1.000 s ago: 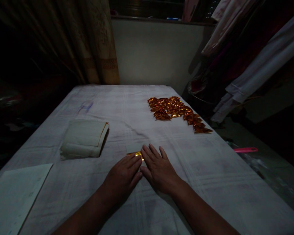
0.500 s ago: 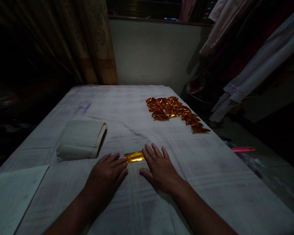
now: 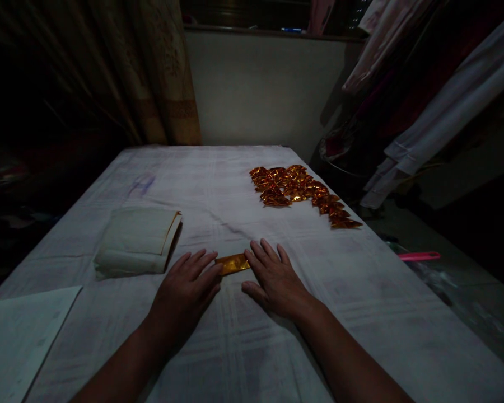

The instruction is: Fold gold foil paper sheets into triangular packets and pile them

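Gold foil strip pressed flat near the bench's near edge.
The gold foil strip [image 3: 232, 263] is pinned between left hand [image 3: 185, 294] and right hand [image 3: 277, 282], fingers spread wide; folded gold pieces [image 3: 300, 193] are heaped toward the far right corner.

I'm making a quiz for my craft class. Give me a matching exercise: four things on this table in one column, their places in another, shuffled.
Things:
1. gold foil strip
2. pile of folded gold pieces
3. folded white stack
4. flat white sheet

Places:
A. near left corner
B. between the left hand and right hand
C. far right
D. left of the hands

Pairs: 1-B, 2-C, 3-D, 4-A
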Demonstrator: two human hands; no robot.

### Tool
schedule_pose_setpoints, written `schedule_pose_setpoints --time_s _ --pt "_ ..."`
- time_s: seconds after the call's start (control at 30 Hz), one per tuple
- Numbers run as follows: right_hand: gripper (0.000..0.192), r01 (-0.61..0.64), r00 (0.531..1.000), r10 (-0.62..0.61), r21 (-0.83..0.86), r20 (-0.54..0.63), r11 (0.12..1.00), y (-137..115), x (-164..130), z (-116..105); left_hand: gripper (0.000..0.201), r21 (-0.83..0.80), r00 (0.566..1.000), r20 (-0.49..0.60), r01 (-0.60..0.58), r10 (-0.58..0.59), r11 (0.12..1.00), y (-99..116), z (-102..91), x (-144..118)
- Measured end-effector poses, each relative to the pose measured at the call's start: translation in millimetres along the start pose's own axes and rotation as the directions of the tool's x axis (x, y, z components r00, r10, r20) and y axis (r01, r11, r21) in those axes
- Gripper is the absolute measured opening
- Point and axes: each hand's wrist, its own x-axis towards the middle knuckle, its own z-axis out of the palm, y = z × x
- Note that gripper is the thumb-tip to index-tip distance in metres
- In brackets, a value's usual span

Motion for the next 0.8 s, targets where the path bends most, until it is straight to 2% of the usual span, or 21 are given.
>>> schedule_pose_setpoints --time_s 0.17,0.27,0.4,0.53,0.7,0.8 --pt "0.067 0.004 0.999 -0.003 0.007 -0.035 1.0 0.5 1.7 1.5 0.027 -0.037 0.997 0.077 -0.002 0.004 0.999 -5.0 8.2 2.1" --pt "0.069 0.013 0.992 -0.012 0.014 -0.126 1.0 -3.1 3.4 1.4 0.024 -0.045 0.997 0.071 0.015 -0.012 0.999 -3.9 8.8 4.1" --pt "0.045 0.124 0.953 -0.104 0.054 -0.285 0.991 -13.6 6.1 0.6 0.02 -0.057 0.998 0.056 0.034 -0.031 0.998 1.4 7.3 7.4" --pt "0.023 0.176 0.948 -0.137 0.115 -0.286 0.978 -23.0 9.3 3.4 0.019 -0.071 0.998 0.046 0.048 -0.045 0.996 8.3 6.7 11.0" --pt "0.011 0.191 0.94 -0.147 0.119 -0.308 0.974 -25.5 12.4 10.2 0.021 -0.11 0.998 0.05 0.042 -0.036 0.993 14.8 9.0 14.0" --pt "0.011 0.158 0.943 -0.12 0.101 -0.311 0.982 -26.3 14.0 12.0 0.021 -0.161 0.998 0.054 0.036 -0.027 0.986 13.6 9.3 14.5"
